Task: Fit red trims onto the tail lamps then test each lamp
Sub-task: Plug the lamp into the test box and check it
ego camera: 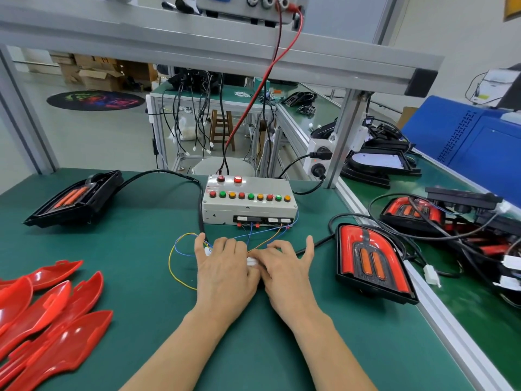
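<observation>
Both hands meet on the green-matted table before the grey metal test box with coloured buttons. The left hand and right hand each clamp their grip on a small white plastic connector between them. A red-trimmed black tail lamp lies just right; an untrimmed black tail lamp sits far left; loose glossy red plastic trims lie near left.

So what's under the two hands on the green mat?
A small white plastic connector shows between the left hand and right hand, with thin blue, yellow and orange wires running out. How the connector is gripped is covered.
</observation>
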